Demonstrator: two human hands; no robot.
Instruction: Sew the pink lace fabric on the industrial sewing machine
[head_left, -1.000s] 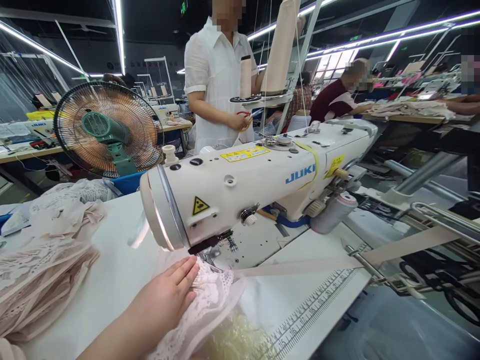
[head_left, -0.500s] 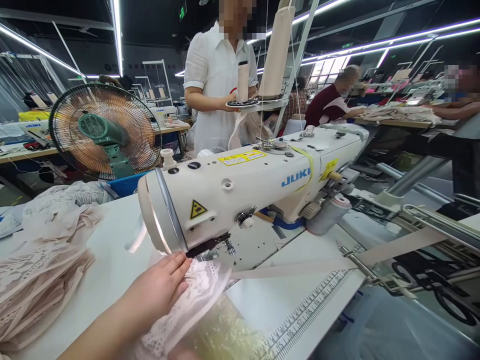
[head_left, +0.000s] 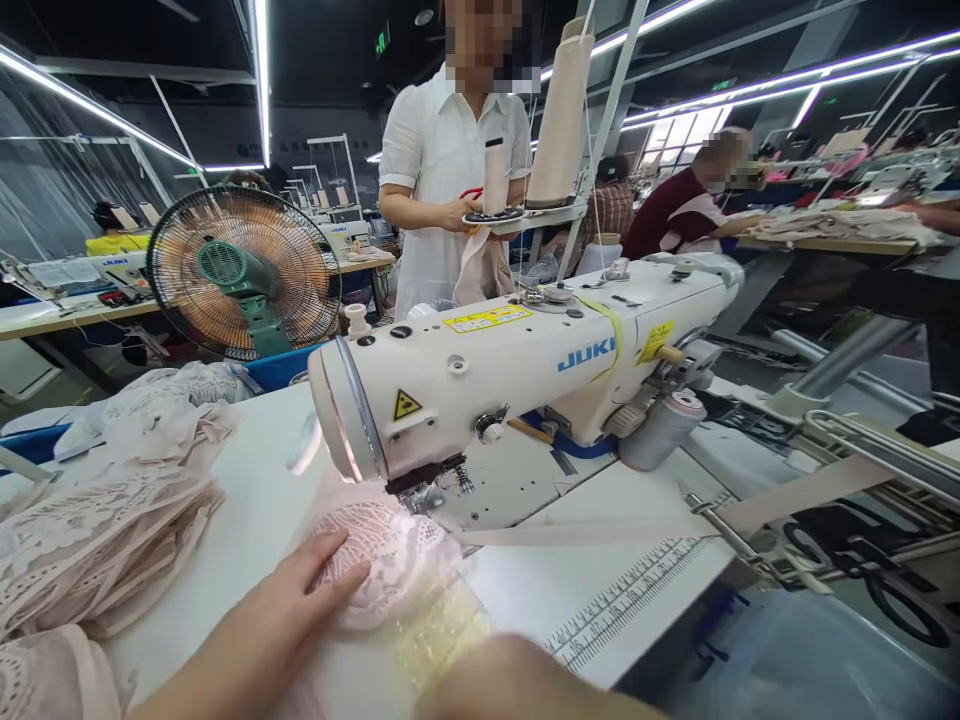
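Note:
A pale pink lace piece [head_left: 386, 565] lies on the white table under the needle end of a JUKI sewing machine [head_left: 480, 370]. My left hand [head_left: 304, 595] rests on its left side, thumb and fingers apart, pressing the lace from above. At the bottom edge, my right hand [head_left: 517, 680] is a blurred shape near the front of the lace; its fingers cannot be made out. From the lace, a beige elastic band [head_left: 585, 532] runs right to a metal guide [head_left: 724, 530]. The exact spot under the presser foot is hidden.
Stacked lace pieces [head_left: 112, 540] lie on the left. A ruler strip [head_left: 637, 600] marks the table's right part, with black scissors [head_left: 892, 580] beyond. Behind the machine stand a fan [head_left: 244, 270], a thread cone [head_left: 559, 120] and a person in white [head_left: 431, 200].
My left hand has moved down and slightly left, away from the machine head, and its fingers have spread. More lace shows now. My right hand has come into view at the bottom.

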